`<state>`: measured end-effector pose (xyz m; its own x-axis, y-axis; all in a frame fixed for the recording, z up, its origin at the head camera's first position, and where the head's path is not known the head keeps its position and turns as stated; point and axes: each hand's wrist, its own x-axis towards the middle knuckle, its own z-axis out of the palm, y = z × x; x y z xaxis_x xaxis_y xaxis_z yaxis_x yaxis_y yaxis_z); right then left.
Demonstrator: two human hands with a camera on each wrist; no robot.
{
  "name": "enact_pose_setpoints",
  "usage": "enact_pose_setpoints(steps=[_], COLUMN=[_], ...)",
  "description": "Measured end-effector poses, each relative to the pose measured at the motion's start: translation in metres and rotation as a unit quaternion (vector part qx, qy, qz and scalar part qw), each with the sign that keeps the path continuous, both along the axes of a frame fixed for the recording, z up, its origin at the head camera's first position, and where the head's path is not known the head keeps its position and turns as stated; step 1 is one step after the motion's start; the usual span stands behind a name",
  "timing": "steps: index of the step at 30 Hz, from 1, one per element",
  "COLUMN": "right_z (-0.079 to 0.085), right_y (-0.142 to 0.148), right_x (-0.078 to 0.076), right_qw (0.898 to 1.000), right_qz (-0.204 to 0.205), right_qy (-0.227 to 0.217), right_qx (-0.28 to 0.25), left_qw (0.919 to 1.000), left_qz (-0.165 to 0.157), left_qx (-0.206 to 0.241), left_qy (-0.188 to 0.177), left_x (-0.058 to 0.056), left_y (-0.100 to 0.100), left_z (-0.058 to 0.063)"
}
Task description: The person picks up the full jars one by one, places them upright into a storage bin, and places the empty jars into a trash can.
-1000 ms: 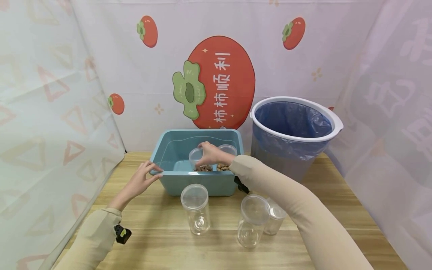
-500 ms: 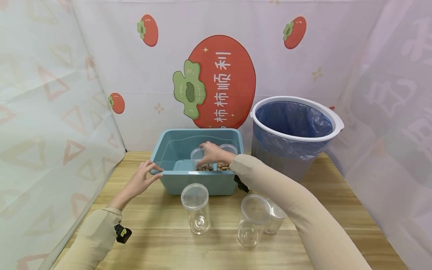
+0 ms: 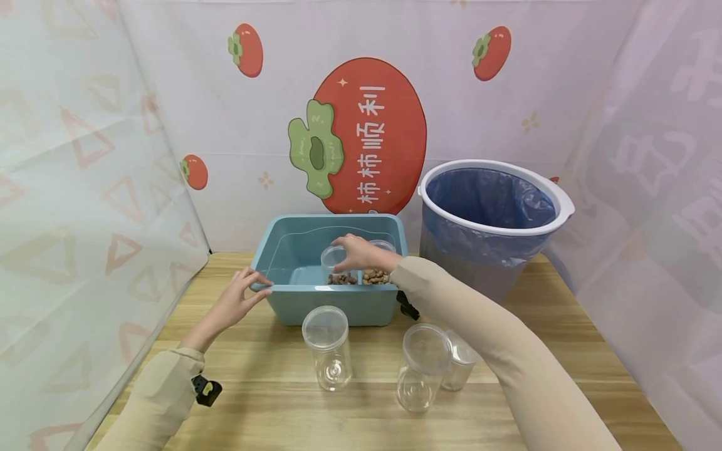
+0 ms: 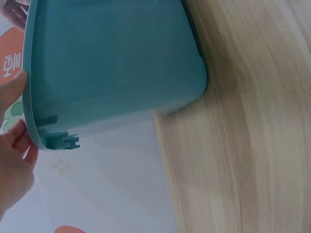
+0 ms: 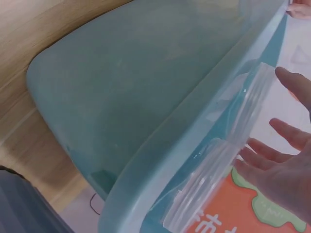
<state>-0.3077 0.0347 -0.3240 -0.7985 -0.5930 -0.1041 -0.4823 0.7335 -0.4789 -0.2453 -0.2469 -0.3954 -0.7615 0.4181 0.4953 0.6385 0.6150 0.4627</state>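
Inside the blue plastic tub [image 3: 316,307], two clear jars stand side by side. The left jar [image 3: 331,257] has dark brown pieces [image 3: 342,280] low in it. Paler brown, nut-like pieces [image 3: 375,276] show in the right jar [image 3: 383,245]. My right hand [image 3: 361,254] hovers over them with fingers spread, fingertips close to the left jar's lid [image 5: 252,102] in the right wrist view. At the tub's front left corner, my left hand [image 3: 234,304] grips the rim, thumb [image 4: 14,87] on one side and fingers on the other.
On the wooden table [image 3: 254,388], three lidded clear jars stand in front of the tub: one at left [image 3: 327,347], one at right [image 3: 423,366] and a shorter one [image 3: 459,363] behind it. A bin [image 3: 474,269] with a blue liner stands right of the tub. Printed cloth surrounds the table.
The left jar has shifted slightly right in the tub, toward the other jar. My right hand has loosened from it and lifted a little. My left hand has stayed on the rim.
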Motion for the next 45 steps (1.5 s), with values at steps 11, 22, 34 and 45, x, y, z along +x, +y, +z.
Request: enact_pose_setpoints(steps=[11, 22, 34, 45], right_z=[0.025, 0.056, 0.066, 0.047], right_y=[0.015, 0.046, 0.102, 0.162], right_x=[0.013, 0.043, 0.076, 0.086], right_qw=[0.998, 0.997, 0.977, 0.885], right_qz=[0.049, 0.026, -0.020, -0.036], right_qy=[0.018, 0.067, 0.214, 0.439], right_qx=[-0.019, 0.023, -0.008, -0.152], left_qw=[0.9992, 0.9950, 0.9959, 0.9950], left_qz=[0.030, 0.066, 0.012, -0.049], left_qx=[-0.017, -0.074, 0.009, 0.050], left_qy=[-0.021, 0.001, 0.089, 0.072], left_x=[0.003, 0.018, 0.051, 0.076], left_y=[0.002, 0.014, 0.045, 0.078], left_z=[0.002, 0.020, 0.028, 0.023])
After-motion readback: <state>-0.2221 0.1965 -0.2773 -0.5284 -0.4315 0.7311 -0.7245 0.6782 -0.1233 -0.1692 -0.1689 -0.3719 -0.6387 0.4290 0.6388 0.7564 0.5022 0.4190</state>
